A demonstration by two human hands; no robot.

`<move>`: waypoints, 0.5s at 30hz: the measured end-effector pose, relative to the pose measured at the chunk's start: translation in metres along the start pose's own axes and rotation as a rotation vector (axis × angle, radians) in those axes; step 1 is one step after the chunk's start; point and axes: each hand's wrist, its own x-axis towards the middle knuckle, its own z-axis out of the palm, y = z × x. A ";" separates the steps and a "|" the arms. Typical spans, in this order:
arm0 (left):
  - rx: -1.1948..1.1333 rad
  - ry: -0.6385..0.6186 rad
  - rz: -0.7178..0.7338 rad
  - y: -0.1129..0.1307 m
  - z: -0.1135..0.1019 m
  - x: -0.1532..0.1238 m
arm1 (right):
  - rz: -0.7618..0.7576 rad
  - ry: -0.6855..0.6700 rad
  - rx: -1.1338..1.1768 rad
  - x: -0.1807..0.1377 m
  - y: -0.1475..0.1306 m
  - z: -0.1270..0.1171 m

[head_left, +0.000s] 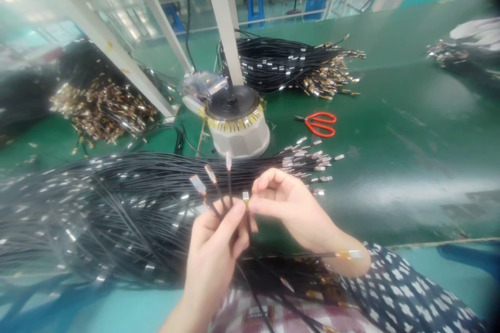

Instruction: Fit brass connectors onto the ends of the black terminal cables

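My left hand [216,242] is closed around several black cables, whose flat metal connectors [198,183] fan out above the fingers. One more cable stands upright between my two hands, with a small metal connector [246,196] at its tip and a bit of yellow tape just under it. The thumb of my right hand [291,203] presses at that taped spot, its other fingers curled above. Whether the right fingers grip tape or cable is partly hidden. More black cables [269,270] lie across my lap, under my forearms.
A large bundle of black cables [97,197] covers the bench's left front. Behind it stands a round tape dispenser [240,138] with yellow strips on its rim. Red-handled scissors [320,124], a second cable bundle [273,65], a connector heap [105,106] and white posts [222,15] are farther back.
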 end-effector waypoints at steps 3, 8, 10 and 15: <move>-0.018 0.018 -0.014 0.001 0.000 0.000 | -0.026 -0.001 -0.003 -0.001 0.000 -0.001; -0.037 0.024 -0.010 0.002 -0.001 -0.001 | -0.105 0.050 -0.052 -0.005 0.001 -0.003; -0.040 0.014 -0.009 0.001 -0.001 -0.001 | -0.124 0.070 -0.088 -0.005 0.002 -0.004; -0.073 0.024 -0.012 0.000 -0.003 -0.003 | -0.172 0.098 -0.322 -0.006 0.000 -0.004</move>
